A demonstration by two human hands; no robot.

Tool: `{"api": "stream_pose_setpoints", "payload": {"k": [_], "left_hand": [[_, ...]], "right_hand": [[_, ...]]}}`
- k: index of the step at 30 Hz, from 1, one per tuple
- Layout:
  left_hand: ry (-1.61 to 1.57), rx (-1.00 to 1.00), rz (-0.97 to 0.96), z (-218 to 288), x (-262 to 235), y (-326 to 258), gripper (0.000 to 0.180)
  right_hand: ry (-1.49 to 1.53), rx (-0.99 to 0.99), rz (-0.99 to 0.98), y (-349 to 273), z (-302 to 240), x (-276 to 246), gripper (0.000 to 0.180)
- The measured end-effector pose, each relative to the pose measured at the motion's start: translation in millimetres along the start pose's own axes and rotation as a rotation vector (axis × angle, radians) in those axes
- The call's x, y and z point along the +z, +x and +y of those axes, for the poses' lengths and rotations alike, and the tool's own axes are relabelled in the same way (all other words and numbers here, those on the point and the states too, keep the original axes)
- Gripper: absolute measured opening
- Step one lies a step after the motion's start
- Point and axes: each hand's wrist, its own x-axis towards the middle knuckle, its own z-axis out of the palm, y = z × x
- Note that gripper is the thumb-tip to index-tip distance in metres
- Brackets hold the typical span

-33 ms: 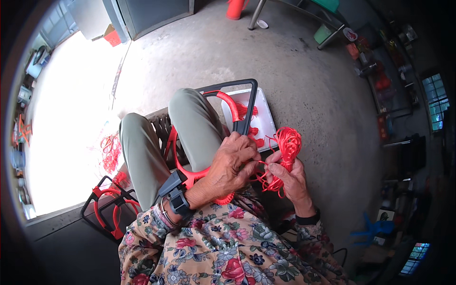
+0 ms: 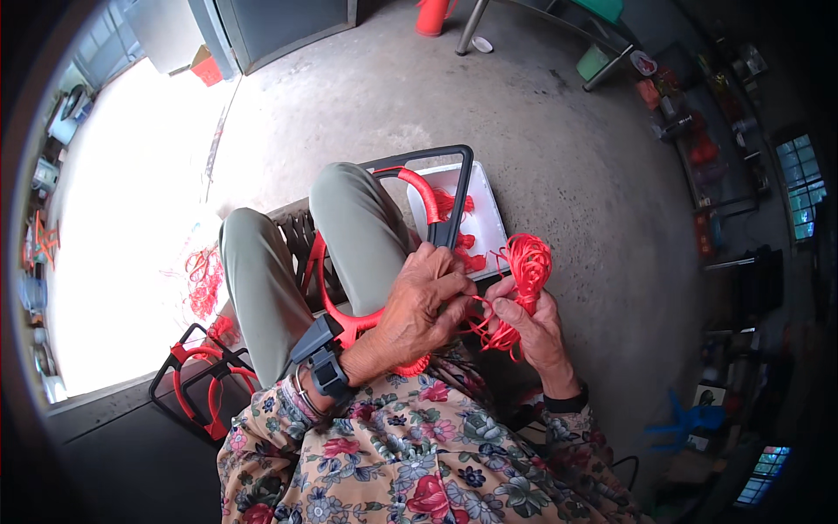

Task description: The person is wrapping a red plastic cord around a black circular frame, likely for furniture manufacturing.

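A black frame (image 2: 463,188), partly wrapped in red cord, lies across my lap with its lower part hidden by my hands and knee. My left hand (image 2: 429,293) is closed at the frame's near end, its fingers pinching a strand of red cord. In my right hand (image 2: 534,330) I grip a bundle of red cord (image 2: 529,266), loops sticking up above the fingers and loose ends hanging below. A short strand stretches from the bundle across to my left fingertips. Red wrapping (image 2: 351,327) on a curved part shows beside my left wrist.
Beyond the frame stands a white tub (image 2: 489,205) holding red cord. Two more black frames with red wrapping (image 2: 209,375) rest at the lower left. A red cord heap (image 2: 204,279) lies in bright light on the left. A metal-legged table (image 2: 471,31) is at the far side.
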Motion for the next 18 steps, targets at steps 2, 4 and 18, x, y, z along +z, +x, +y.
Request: {"api": "stream_pose_setpoints", "payload": {"k": [2, 4, 18], "left_hand": [[0.186, -0.022, -0.032, 4.1, -2.1, 0.4, 0.016], [0.239, -0.021, -0.052, 6.5, -0.1, -4.5, 0.017], [0.101, 0.018, -0.283, 36.4, -3.8, -35.9, 0.037]], "right_hand": [[-0.015, -0.032, 0.006, 8.9, 0.5, -3.2, 0.019], [-0.158, -0.099, 0.119, 12.6, 1.1, -3.6, 0.022], [-0.431, 0.039, -0.19, 54.0, -40.8, -12.4, 0.039]]}}
